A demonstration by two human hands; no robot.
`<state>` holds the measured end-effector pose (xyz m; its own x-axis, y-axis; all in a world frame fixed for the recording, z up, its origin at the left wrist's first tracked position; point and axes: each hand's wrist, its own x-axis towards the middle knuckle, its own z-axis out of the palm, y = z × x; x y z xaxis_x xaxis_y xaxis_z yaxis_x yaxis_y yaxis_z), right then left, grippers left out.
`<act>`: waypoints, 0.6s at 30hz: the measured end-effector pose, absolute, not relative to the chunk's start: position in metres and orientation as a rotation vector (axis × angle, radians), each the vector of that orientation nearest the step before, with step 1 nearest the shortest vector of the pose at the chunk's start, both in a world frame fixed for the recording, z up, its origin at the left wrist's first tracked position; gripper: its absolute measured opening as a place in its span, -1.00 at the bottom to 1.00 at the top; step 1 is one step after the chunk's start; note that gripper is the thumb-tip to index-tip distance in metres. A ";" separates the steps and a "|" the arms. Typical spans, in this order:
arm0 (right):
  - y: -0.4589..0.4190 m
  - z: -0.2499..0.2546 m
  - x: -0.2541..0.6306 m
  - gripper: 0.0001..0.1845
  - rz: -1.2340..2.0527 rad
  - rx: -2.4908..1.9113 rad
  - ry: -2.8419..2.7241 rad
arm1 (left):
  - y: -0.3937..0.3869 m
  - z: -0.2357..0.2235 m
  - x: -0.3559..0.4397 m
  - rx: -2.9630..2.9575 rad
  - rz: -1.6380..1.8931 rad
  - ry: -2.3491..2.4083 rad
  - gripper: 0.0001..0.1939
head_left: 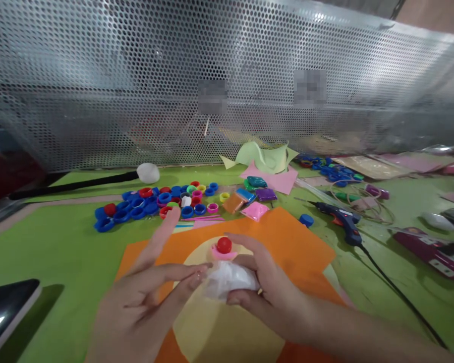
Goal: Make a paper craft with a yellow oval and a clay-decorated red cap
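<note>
A small clear plastic packet of white clay-like material (230,280) is between my hands, above a pale yellow round sheet (227,327). My right hand (268,277) grips its right side between thumb and fingers. At its left edge, the thumb and a finger of my left hand (144,297) pinch the thin wrapper, while the index finger points up and away. Just beyond the packet sits a red ball (224,245) on a pink piece (223,253). Orange paper (287,237) lies beneath the yellow sheet.
Blue and coloured bottle caps (136,206) spread at the back left, near clay packets (255,210). On the right lie a glue gun (342,219) with its cord and a purple device (431,252). A dark tablet-like object (11,312) is at left. Perforated metal (155,91) stands behind.
</note>
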<state>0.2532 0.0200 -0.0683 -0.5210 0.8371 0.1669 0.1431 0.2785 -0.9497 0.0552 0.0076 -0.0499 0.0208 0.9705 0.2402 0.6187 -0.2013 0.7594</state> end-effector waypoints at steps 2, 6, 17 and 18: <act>0.019 -0.069 0.253 -0.39 1.323 -0.888 -1.823 | 0.009 -0.049 0.056 1.819 1.002 1.524 -0.73; 0.019 -0.071 0.255 -0.40 1.371 -0.897 -1.830 | 0.010 -0.050 0.061 1.838 1.038 1.525 -0.78; 0.018 -0.055 0.253 -0.26 1.310 -1.018 -2.078 | 0.013 -0.056 0.062 1.891 0.788 1.497 -0.69; 0.017 -0.054 0.253 -0.25 1.305 -1.040 -2.080 | 0.012 -0.057 0.061 1.931 0.800 1.523 -0.69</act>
